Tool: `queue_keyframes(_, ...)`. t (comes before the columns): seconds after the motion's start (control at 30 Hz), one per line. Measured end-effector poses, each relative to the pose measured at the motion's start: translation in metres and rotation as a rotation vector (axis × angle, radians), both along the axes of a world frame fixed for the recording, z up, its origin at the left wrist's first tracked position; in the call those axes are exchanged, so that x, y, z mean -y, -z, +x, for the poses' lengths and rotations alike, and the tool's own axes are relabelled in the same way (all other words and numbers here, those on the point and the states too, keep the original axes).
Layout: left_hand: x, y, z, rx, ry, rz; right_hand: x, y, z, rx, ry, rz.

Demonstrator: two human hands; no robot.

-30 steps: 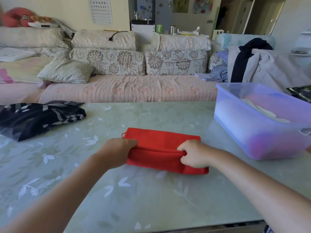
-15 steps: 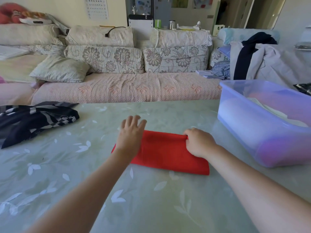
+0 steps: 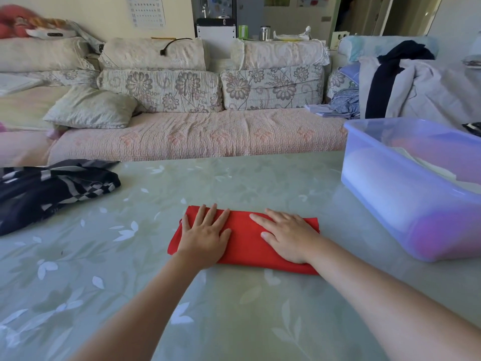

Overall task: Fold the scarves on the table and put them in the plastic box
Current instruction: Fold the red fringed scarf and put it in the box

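- Palms lie flat: our left hand (image 3: 205, 239) and right hand (image 3: 287, 238) press the folded red scarf (image 3: 247, 247) on the table (image 3: 234, 321), both opened out, gripping nothing.
- Soft, light cloth, we judge. We should pinch both short ends so the folds hold.
- Right of the red scarf stands the plastic box (image 3: 385, 204), with nothing between. Far left lies a striped scarf (image 3: 52, 186), and beyond it the sofa (image 3: 195, 134).

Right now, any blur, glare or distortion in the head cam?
Head view: left hand, right hand and red scarf are sharp; the far-left edge smears around the red plush toy; wide-angle bowing bends the sofa; the glossy table shows soft sheen near the plastic box, no hard glare.
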State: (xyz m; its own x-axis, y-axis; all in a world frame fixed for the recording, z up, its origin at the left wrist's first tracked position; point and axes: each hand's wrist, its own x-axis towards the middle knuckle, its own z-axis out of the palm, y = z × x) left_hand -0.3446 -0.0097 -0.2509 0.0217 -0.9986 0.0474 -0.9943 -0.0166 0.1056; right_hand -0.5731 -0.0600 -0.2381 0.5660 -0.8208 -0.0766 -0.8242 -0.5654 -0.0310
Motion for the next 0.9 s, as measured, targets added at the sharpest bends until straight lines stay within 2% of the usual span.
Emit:
queue_keyframes(0.1,-0.003,-0.004,0.020,-0.065,-0.007,-0.013,-0.004,-0.001,0.002,-0.041,0.007,-0.041)
queue_keyframes(0.17,-0.008,-0.007,0.027,-0.032,-0.027,-0.042,-0.011,-0.002,0.004,-0.068,0.033,-0.050)
queue_keyframes(0.27,-0.016,-0.011,0.025,0.072,0.025,-0.203,-0.025,-0.007,0.010,-0.130,0.134,-0.107)
queue_keyframes(0.33,-0.024,-0.018,0.015,0.042,0.098,-0.315,-0.037,-0.011,0.018,-0.151,0.247,-0.097)
queue_keyframes(0.4,-0.034,-0.028,0.001,-0.054,0.170,-0.277,-0.047,-0.018,0.027,-0.134,0.327,-0.054)
queue_keyframes(0.43,-0.040,-0.030,-0.007,-0.093,0.193,-0.192,-0.052,-0.022,0.029,-0.127,0.330,-0.032)
queue_keyframes(0.53,-0.061,-0.029,-0.019,-0.044,0.223,0.092,-0.067,-0.036,0.030,-0.100,0.235,-0.026)
queue_keyframes(0.63,-0.080,-0.019,-0.014,0.055,0.240,0.225,-0.080,-0.042,0.025,-0.119,0.132,-0.134)
queue_keyframes(0.73,-0.090,-0.018,-0.010,0.048,0.220,0.235,-0.088,-0.032,0.016,-0.112,-0.012,-0.234)
queue_keyframes(0.83,-0.098,-0.023,-0.011,0.054,0.264,0.120,-0.093,-0.023,0.003,-0.018,-0.193,-0.189)
queue_keyframes(0.9,-0.104,-0.025,-0.016,-0.012,0.354,0.041,-0.095,-0.019,-0.008,0.055,-0.306,-0.201)
